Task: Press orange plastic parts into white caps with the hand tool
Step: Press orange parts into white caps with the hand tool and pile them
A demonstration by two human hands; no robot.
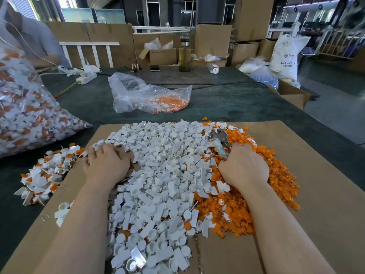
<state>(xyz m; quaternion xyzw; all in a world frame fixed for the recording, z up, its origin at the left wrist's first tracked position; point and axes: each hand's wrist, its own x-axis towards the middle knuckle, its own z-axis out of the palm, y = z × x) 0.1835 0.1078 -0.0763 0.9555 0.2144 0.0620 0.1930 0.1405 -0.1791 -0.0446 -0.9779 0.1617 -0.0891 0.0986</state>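
Head view. Landmark: cardboard sheet (325, 194), lying flat on the dark green tabletop (237, 103).

Left hand (106, 163): palm down, fingers loosely spread, resting on the left edge of the pile of white caps (158, 184); whether it holds one cannot be told.

Right hand (244, 165): fingers curled round the handles of the hand tool (219, 140), whose metal head points away over the seam between the white caps and the orange parts (266, 194).

White caps: middle of the sheet, near edge to far edge. Orange parts: right of them, on the sheet.

Assembled pieces (45, 175): small heap off the sheet's left edge.

Open room: bare cardboard right of the orange parts and at the near left corner.

Beyond the sheet's far edge: clear bag (146, 95) partly filled with orange and white pieces. Off its far-left corner: large full bag (25, 107).
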